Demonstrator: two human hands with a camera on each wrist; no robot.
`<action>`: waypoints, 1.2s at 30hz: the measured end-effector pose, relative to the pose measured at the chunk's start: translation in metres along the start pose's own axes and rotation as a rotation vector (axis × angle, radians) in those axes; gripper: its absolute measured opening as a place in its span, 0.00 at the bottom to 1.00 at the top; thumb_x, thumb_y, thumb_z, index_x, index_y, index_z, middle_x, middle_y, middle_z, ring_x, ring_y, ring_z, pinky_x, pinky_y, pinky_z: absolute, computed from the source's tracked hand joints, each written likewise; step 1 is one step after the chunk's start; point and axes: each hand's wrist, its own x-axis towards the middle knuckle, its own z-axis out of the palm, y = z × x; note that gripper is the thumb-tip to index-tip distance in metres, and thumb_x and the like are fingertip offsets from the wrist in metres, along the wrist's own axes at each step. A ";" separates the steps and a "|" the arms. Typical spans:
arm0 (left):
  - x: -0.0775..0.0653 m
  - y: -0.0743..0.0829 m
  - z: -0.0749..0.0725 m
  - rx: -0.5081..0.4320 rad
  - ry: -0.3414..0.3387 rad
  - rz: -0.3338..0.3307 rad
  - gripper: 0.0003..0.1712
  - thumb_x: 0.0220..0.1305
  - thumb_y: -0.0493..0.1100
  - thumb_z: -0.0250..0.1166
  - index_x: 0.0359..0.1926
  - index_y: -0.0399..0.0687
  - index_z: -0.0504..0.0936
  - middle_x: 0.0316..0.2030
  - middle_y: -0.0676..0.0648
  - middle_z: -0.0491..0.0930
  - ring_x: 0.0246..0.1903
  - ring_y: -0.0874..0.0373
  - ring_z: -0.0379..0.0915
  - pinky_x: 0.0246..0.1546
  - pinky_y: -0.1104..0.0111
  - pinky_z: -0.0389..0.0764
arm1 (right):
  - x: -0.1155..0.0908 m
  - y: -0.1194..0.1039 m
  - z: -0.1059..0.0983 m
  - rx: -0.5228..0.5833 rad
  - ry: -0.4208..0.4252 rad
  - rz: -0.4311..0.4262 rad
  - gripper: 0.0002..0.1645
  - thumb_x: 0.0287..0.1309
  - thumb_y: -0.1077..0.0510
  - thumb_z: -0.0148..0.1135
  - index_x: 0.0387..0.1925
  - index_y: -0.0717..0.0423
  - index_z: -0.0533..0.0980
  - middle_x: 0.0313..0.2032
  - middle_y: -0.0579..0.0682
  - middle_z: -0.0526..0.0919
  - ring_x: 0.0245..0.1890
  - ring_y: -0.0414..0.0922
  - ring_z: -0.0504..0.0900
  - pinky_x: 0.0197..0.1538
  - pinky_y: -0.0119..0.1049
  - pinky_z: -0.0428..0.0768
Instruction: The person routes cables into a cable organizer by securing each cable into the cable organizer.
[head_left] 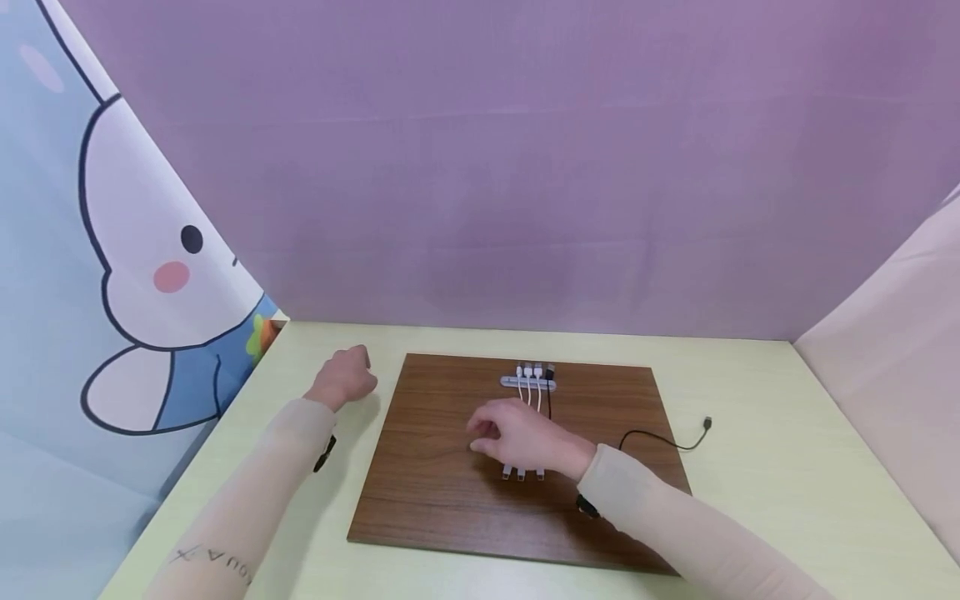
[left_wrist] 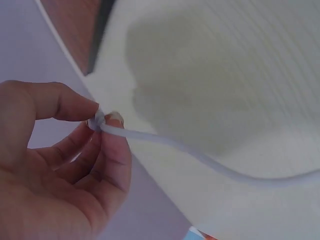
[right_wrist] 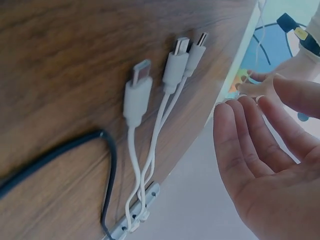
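Observation:
My left hand (head_left: pixel 343 379) is raised over the table just left of the brown board (head_left: pixel 427 467). Between thumb and fingertips it pinches a small end of a white cable (left_wrist: pixel 200 156), which trails off to the right in the left wrist view. Above the board hovers my right hand (head_left: pixel 525 437), fingers loosely curved and holding nothing. Several white USB cable plugs (right_wrist: pixel 138 97) lie on the wood beside it. At the board's far edge a grey cable clip strip (head_left: pixel 506 382) holds white cables and one black cable (right_wrist: pixel 55 154).
The black cable's USB plug (head_left: pixel 707 422) rests on the pale table (head_left: pixel 765 483), past the board's right side. A purple cloth (head_left: pixel 525 208) closes off the back, and a cartoon-printed cloth (head_left: pixel 45 350) hangs along the left.

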 end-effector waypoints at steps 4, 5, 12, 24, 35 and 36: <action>-0.006 0.011 -0.002 -0.041 0.008 0.044 0.18 0.61 0.38 0.57 0.50 0.30 0.73 0.45 0.33 0.79 0.35 0.46 0.74 0.38 0.54 0.78 | 0.002 -0.001 0.002 0.014 0.017 0.005 0.12 0.65 0.59 0.67 0.49 0.59 0.83 0.40 0.42 0.84 0.39 0.36 0.80 0.45 0.32 0.80; -0.007 0.014 -0.003 -0.054 0.009 0.052 0.18 0.62 0.38 0.57 0.50 0.31 0.73 0.44 0.34 0.79 0.34 0.47 0.74 0.38 0.54 0.78 | 0.003 -0.001 0.002 0.020 0.020 0.007 0.12 0.65 0.60 0.68 0.49 0.59 0.83 0.39 0.42 0.84 0.39 0.37 0.80 0.45 0.32 0.80; -0.015 0.036 -0.002 -0.149 0.007 0.133 0.14 0.65 0.39 0.61 0.48 0.33 0.75 0.38 0.40 0.80 0.31 0.51 0.75 0.33 0.59 0.77 | 0.005 0.002 0.005 0.081 0.028 0.044 0.11 0.65 0.59 0.68 0.48 0.58 0.83 0.38 0.40 0.84 0.38 0.37 0.80 0.43 0.33 0.80; -0.022 0.075 0.001 -0.264 0.034 0.263 0.12 0.61 0.36 0.63 0.45 0.35 0.77 0.36 0.43 0.80 0.28 0.55 0.78 0.34 0.62 0.80 | 0.009 0.005 0.006 0.166 0.052 0.098 0.10 0.66 0.58 0.67 0.46 0.57 0.84 0.35 0.39 0.83 0.37 0.39 0.81 0.44 0.36 0.79; -0.036 0.107 -0.002 -0.398 0.013 0.327 0.13 0.56 0.35 0.63 0.44 0.39 0.79 0.31 0.47 0.81 0.27 0.56 0.78 0.31 0.65 0.79 | 0.010 0.002 0.010 0.309 0.026 0.133 0.12 0.67 0.56 0.66 0.46 0.60 0.83 0.32 0.42 0.84 0.32 0.50 0.86 0.34 0.37 0.82; -0.038 0.110 -0.002 -0.407 0.007 0.336 0.13 0.57 0.35 0.63 0.44 0.39 0.79 0.32 0.47 0.81 0.28 0.56 0.78 0.31 0.65 0.80 | 0.010 0.002 0.010 0.316 0.024 0.134 0.13 0.67 0.56 0.66 0.47 0.60 0.83 0.33 0.43 0.85 0.32 0.50 0.86 0.33 0.37 0.82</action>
